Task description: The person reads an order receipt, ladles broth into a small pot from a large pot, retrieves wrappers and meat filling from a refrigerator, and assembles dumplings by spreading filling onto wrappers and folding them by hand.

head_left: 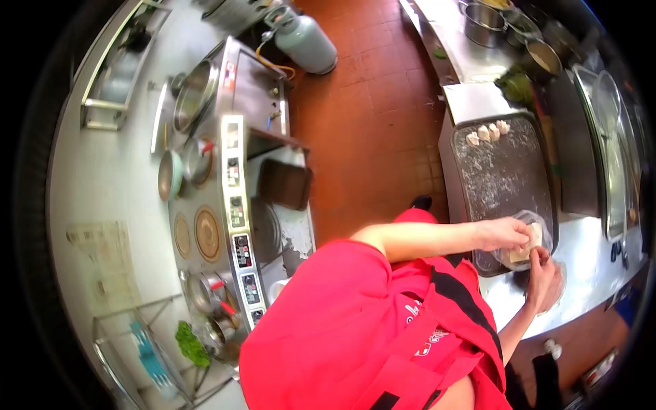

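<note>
Over the near right corner of a dark, flour-dusted tray (502, 171), my left hand (506, 234) has its fingers closed on a pale sheet of dough or wrapper (534, 240). My right hand (541, 273) pinches the lower edge of the same pale sheet. A clear plastic bag (509, 258) lies under and around the sheet. Several small whitish folded pieces (488, 132) sit in a row at the tray's far edge.
Pots (485, 26) stand on the steel counter beyond the tray. A metal rack (601, 137) is to its right, with scissors (619, 254) nearby. At left are a stove (236, 205), pans and lettuce (191, 345). A gas cylinder (304, 42) stands on the tiled floor.
</note>
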`<state>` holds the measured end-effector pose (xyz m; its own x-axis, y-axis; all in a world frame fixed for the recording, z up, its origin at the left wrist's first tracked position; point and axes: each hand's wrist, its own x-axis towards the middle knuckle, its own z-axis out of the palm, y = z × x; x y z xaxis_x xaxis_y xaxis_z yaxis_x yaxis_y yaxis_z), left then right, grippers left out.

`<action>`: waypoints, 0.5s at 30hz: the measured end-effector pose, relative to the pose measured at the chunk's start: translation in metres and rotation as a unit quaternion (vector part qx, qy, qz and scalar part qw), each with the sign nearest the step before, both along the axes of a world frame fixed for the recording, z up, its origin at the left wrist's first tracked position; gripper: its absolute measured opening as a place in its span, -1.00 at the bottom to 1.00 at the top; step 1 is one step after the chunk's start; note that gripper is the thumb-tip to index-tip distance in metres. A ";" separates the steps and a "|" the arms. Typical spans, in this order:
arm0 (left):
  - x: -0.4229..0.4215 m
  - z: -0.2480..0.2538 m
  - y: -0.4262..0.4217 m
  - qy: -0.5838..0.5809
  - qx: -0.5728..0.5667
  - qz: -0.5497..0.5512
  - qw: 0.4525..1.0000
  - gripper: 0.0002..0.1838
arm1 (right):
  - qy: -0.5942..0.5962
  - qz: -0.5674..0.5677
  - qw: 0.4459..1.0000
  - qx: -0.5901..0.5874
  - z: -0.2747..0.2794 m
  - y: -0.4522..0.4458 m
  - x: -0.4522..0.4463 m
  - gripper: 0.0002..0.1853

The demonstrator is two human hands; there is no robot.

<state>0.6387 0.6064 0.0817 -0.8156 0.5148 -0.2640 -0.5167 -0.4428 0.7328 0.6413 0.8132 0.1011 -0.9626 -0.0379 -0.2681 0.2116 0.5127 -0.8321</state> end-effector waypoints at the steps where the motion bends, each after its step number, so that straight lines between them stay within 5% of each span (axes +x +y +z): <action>1: -0.003 -0.007 0.007 -0.013 0.035 0.019 0.999 -0.63 | -0.094 -0.022 0.986 0.139 0.095 -0.056 0.000 -0.82; 3: 0.004 0.003 -0.001 -0.002 0.026 0.045 0.999 -0.61 | -0.035 0.004 0.999 0.009 0.039 -0.024 -0.005 -0.82; 6: 0.007 -0.003 -0.001 0.030 0.003 0.028 0.999 -0.57 | -0.023 -0.027 0.999 -0.032 0.037 -0.026 -0.007 -0.84; 10: 0.012 0.007 0.007 0.004 0.030 0.040 0.999 -0.55 | -0.077 -0.115 0.959 -0.246 0.055 -0.025 0.005 -0.91; 14: 0.014 0.012 0.017 -0.026 0.184 0.012 0.982 -0.63 | -0.118 -0.027 0.970 -0.209 0.077 -0.033 0.015 -0.88; 15: 0.016 0.012 0.017 -0.044 0.189 -0.007 0.981 -0.65 | -0.122 0.024 0.992 -0.008 0.105 -0.057 0.018 -0.83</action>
